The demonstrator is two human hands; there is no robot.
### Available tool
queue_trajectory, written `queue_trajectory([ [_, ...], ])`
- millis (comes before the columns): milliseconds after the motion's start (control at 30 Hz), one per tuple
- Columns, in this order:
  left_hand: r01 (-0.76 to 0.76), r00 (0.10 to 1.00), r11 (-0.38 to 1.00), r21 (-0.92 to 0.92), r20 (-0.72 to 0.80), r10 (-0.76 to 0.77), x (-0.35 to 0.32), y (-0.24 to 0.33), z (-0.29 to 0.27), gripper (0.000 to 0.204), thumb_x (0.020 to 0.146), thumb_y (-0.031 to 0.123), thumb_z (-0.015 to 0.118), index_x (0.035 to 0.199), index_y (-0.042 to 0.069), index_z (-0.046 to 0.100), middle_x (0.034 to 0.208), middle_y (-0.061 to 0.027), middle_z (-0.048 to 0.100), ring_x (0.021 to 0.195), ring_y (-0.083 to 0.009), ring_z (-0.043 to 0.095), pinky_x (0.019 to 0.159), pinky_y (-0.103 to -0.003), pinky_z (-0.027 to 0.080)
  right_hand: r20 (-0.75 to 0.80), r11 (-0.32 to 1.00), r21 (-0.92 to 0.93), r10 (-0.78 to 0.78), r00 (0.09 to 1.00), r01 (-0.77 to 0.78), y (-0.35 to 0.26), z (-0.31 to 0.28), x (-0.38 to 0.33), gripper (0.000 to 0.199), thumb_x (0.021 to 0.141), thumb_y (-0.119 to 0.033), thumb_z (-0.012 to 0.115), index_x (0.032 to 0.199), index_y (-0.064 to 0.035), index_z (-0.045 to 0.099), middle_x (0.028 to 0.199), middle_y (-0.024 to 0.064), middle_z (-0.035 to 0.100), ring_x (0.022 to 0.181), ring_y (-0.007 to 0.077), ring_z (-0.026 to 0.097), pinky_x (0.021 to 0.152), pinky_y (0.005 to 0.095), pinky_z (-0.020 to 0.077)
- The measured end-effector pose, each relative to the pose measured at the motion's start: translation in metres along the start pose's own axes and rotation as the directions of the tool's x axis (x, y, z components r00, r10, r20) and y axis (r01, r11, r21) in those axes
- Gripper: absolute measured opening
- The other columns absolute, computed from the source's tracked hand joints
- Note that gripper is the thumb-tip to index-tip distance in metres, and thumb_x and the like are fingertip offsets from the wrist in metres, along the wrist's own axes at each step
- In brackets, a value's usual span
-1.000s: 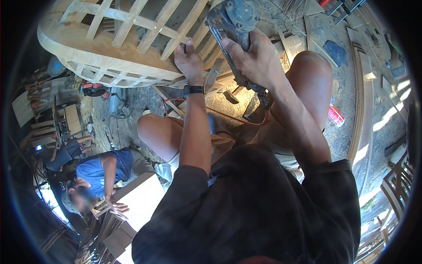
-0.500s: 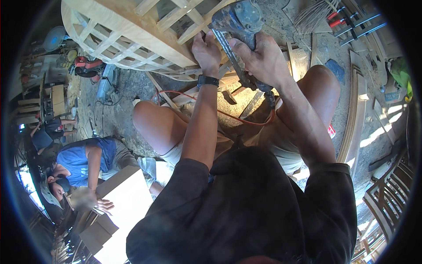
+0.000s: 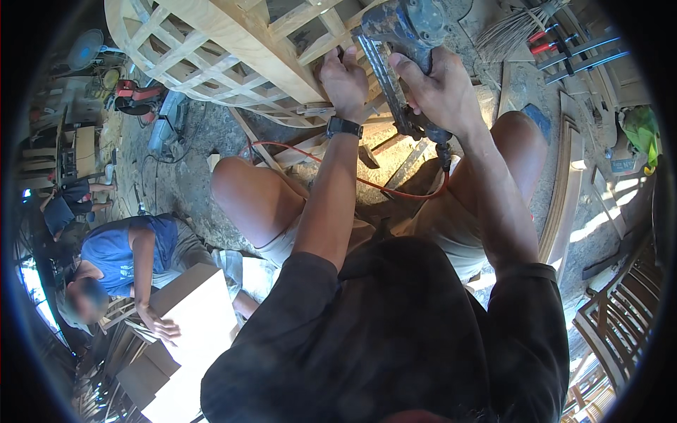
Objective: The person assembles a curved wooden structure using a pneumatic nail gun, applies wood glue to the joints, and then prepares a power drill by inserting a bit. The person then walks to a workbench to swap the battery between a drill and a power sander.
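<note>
On my remote head feed, a pale wooden lattice frame [image 3: 264, 60] filled the top, left of centre. Just beside its right edge I saw the blue nail gun [image 3: 405, 32]; whether the two touched, I couldn't tell. The grip of the right hand [image 3: 443, 88] was wrapped around the gun's handle. The left hand [image 3: 344, 81] was at the frame's near corner; I couldn't tell whether its grip was clamped. A hammer [image 3: 367, 157] lay lower down, between the wrists, the left one wearing a black watch [image 3: 344, 127].
</note>
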State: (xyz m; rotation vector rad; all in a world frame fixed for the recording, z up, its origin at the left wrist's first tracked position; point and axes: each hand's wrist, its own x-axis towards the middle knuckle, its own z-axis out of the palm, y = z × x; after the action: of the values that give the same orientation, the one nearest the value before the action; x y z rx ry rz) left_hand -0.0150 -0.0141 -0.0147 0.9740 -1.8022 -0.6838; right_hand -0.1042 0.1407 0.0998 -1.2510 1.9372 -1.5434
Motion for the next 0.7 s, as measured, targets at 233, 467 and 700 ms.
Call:
queue_trajectory([
  [233,-0.023,0.999,1.0,-0.009,-0.024,0.023,0.001,0.0,0.0,0.015,0.09,0.006,0.061,0.1,-0.004,0.062,0.092,-0.0253,0.066,0.087,-0.0453,0.061,0.076,-0.047,0.047,-0.03,0.999,0.003,-0.034,0.999,0.035,0.001,0.004,0.0,0.045,0.092,-0.034,0.064,0.065,0.0015,0.058,0.048,0.0056,0.054,0.044,0.0128,0.054,0.047,0.0304,0.0437],
  [467,0.021,1.0,1.0,-0.001,0.014,-0.021,0.0,0.009,-0.004,0.017,0.09,0.007,0.061,0.103,-0.004,0.063,0.093,-0.0238,0.067,0.086,-0.043,0.062,0.077,-0.044,0.048,-0.028,0.999,-0.023,0.023,0.999,-0.024,0.005,-0.001,-0.001,0.042,0.093,-0.032,0.063,0.069,0.0023,0.06,0.048,0.0053,0.054,0.044,0.0126,0.054,0.047,0.0302,0.0432],
  [700,0.013,1.0,1.0,-0.024,0.015,-0.012,0.001,0.014,-0.004,0.019,0.09,0.007,0.062,0.106,-0.004,0.063,0.095,-0.023,0.068,0.086,-0.0399,0.065,0.077,-0.042,0.049,-0.054,1.0,0.027,0.017,0.998,-0.015,0.01,-0.004,-0.003,0.04,0.092,-0.032,0.064,0.074,0.0037,0.063,0.049,0.005,0.054,0.044,0.012,0.055,0.047,0.0294,0.0431],
])
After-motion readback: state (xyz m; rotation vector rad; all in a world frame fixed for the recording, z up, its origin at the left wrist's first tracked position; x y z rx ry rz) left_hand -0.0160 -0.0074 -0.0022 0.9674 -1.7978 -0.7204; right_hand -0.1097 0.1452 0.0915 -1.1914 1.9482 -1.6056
